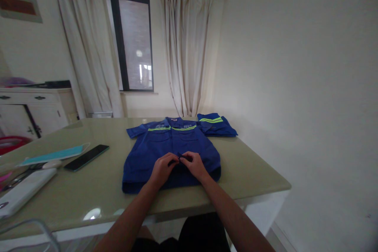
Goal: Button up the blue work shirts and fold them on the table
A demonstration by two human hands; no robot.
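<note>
A blue short-sleeved work shirt (159,147) with yellow-green reflective stripes lies spread on the table, its collar pointing away from me. My left hand (163,168) pinches the shirt's front near the middle of its lower part. Close beside it, my right hand (192,164) pinches the same dark bit of cloth, slightly lifted between the fingertips. Whether a button sits between the fingers is too small to tell. Below the hands the hem hangs a little open.
Folded blue clothing (218,126) with the same stripes lies at the back right, touching the shirt's sleeve. On the left of the table (109,185) are a black phone (86,157), a blue face mask (54,154), scissors (25,175) and a white power bank-like slab (28,193). A wall borders the right side.
</note>
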